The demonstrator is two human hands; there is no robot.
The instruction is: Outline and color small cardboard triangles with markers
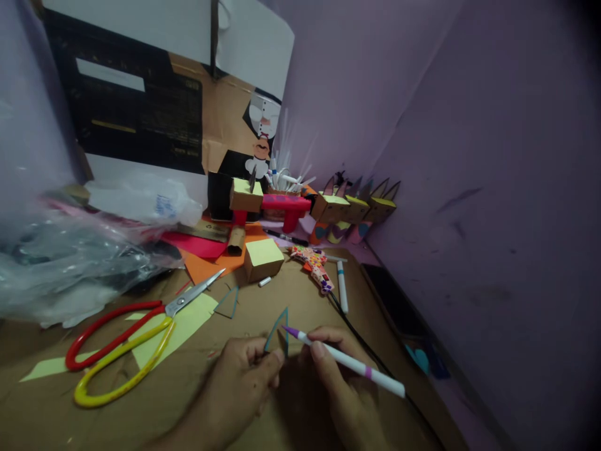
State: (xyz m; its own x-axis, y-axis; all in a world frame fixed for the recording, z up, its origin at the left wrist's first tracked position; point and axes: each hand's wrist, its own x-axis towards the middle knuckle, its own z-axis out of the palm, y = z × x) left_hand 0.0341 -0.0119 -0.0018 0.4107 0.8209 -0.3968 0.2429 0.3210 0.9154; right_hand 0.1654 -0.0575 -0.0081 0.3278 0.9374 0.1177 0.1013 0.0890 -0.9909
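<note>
My left hand (251, 379) pinches the base of a small cardboard triangle (278, 335) with blue-green outlined edges. Between the fingers of my right hand (345, 382) is a white marker (359, 365) with a purple tip and a purple band. Its tip meets or nearly meets the face of the triangle; contact is hard to tell. Another outlined triangle (228, 303) lies on the cardboard to the left. Scissors (169, 316) with one red and one yellow handle rest partly open beside it, over pale yellow paper (197, 313). A small cardboard box (263, 258) with a yellow top sits beyond my hands.
A patterned glue gun (317, 266) with a black cord lies behind my right hand, near a capped marker (342, 287). A dark phone (392, 300) is at the right. Clear plastic bags (94, 263) fill the left. Box-headed paper figures (331, 208) stand along the back.
</note>
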